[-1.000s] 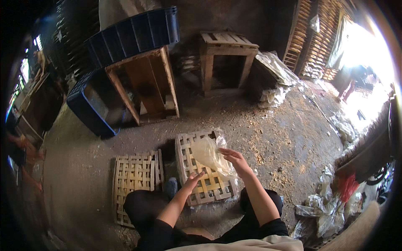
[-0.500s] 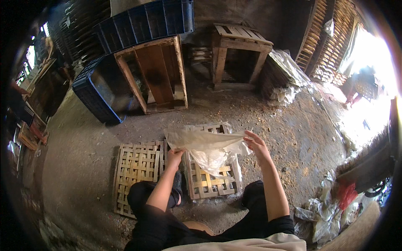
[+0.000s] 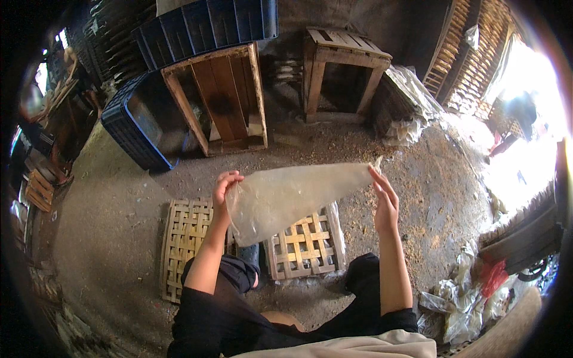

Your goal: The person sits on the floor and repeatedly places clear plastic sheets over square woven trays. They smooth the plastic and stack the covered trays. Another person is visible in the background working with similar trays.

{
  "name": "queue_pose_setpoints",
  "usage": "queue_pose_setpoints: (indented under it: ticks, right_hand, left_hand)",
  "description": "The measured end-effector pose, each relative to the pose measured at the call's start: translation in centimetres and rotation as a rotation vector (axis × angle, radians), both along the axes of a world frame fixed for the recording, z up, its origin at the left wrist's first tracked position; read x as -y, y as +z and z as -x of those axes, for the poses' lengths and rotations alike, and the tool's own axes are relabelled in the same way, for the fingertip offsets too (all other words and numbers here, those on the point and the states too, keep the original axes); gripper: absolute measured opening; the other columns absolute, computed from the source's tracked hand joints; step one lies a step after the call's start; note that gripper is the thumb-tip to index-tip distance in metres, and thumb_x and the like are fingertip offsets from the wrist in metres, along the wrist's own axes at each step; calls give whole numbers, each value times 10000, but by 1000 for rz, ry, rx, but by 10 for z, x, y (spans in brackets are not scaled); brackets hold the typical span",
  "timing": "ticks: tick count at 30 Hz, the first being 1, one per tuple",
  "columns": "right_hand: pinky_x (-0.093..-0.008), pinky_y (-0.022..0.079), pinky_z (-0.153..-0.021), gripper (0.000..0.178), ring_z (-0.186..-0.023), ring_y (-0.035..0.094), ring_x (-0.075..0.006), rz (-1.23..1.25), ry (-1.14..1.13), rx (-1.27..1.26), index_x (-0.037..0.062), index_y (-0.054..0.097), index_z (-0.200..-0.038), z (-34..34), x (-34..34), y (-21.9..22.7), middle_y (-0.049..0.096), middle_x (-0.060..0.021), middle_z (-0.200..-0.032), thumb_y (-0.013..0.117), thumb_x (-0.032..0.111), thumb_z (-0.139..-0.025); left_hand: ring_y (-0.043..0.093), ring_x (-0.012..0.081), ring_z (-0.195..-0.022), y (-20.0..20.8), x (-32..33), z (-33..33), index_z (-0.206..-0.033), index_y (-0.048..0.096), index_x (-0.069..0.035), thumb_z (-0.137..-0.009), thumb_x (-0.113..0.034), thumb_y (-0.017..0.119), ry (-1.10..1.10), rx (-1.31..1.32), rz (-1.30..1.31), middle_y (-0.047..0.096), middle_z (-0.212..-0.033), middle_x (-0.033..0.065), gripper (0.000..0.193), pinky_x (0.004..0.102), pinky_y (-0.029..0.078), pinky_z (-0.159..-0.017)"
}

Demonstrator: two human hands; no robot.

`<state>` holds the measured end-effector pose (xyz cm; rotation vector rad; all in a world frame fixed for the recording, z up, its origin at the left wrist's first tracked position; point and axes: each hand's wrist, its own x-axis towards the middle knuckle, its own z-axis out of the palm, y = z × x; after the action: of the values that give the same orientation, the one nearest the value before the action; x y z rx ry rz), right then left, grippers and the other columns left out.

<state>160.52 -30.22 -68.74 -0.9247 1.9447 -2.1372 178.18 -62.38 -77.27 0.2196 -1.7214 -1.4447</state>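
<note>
A translucent, milky plastic sheet (image 3: 292, 194) hangs stretched between my two hands, wide at the left and narrowing to the right. My left hand (image 3: 225, 190) is closed on its left edge, and my right hand (image 3: 385, 200) pinches its right tip. Below the sheet lies a woven bamboo tray (image 3: 305, 247) in a pale wooden frame; the sheet hides its far part. Beside it on the left, under my left forearm, lies a second woven tray (image 3: 186, 238). My dark-clad knees flank the right tray.
Ahead stand a blue plastic crate (image 3: 140, 128), an open wooden box (image 3: 221, 101) and a slatted wooden stool (image 3: 346, 71). A stack covered in pale sheets (image 3: 412, 104) is right of the stool. Crumpled clear plastic (image 3: 456, 301) and a red bag (image 3: 494, 277) lie at lower right.
Both hands have moved apart, the left one upward and leftward. The sheet, bunched low over the right tray before, is now spread taut and raised, uncovering more of that tray's near part.
</note>
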Motion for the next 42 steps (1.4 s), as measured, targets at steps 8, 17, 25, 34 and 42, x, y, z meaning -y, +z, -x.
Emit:
queue_pose_setpoints:
  ticks: [8, 17, 25, 34, 42]
  right_hand:
    - [-208, 400, -544, 189, -608, 513, -67, 5, -580, 556, -12, 649, -850, -46, -29, -125, 615, -40, -736, 612, 157, -777]
    - [-351, 460, -730, 273, -806, 601, -323, -1013, -631, 240, -40, 631, -861, -53, -77, -275, 608, -228, -834, 599, 122, -643]
    - [-344, 422, -847, 560, -974, 550, -314, -1154, -180, 534, -76, 488, -1110, -62, -79, -306, 560, -247, -1019, 623, 188, -636]
    - [-257, 369, -400, 525, -481, 475, -125, -1020, -224, 530, -59, 428, -1165, -59, -126, -374, 513, -56, -649, 586, 152, -712]
    - [-231, 382, -420, 524, -556, 507, -122, -1006, -321, 620, -26, 402, -1199, -65, -155, -405, 538, -67, -757, 579, 130, -732]
  left_hand:
    - [508, 206, -936, -93, -31, -23, -795, 637, -63, -726, 47, 533, -63, 354, 303, 494, -1015, 88, 167, 278, 422, -784]
    - [554, 264, -835, -217, -48, -16, -932, 609, -65, -692, 60, 474, -512, 1185, 266, 582, -907, 134, 302, 329, 443, -747]
    - [592, 279, -802, -329, -36, 26, -810, 577, 0, -804, -256, 495, 6, 1022, -57, 610, -787, 156, 269, 368, 442, -705]
    - [372, 116, -392, -342, -14, 115, -639, 512, -136, -678, -750, 389, 44, 1040, -1020, 417, -492, -28, 628, 235, 245, -365]
    - [443, 58, -567, -326, 12, 168, -759, 543, -94, -762, -409, 612, 219, 346, -869, 504, -667, -41, 322, 236, 352, -506]
